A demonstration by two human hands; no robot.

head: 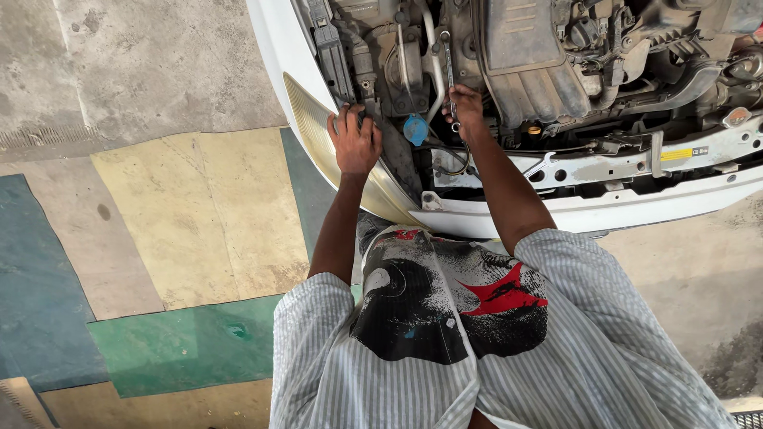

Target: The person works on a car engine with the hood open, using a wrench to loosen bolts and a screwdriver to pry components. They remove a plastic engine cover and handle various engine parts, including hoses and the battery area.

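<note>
Right hand (465,107) grips a wrench (450,75) whose shaft runs straight beyond the fist; left hand (354,141) rests flat beside it, on the headlight (318,139) edge

Seen from above, the left hand (354,141) rests flat on the front edge of the open engine bay of a white car (636,208), just beside a round blue reservoir cap (415,129). The right hand (465,107) reaches among the hoses, its grip closed around a slim metal wrench (449,67) standing nearly upright.
</note>
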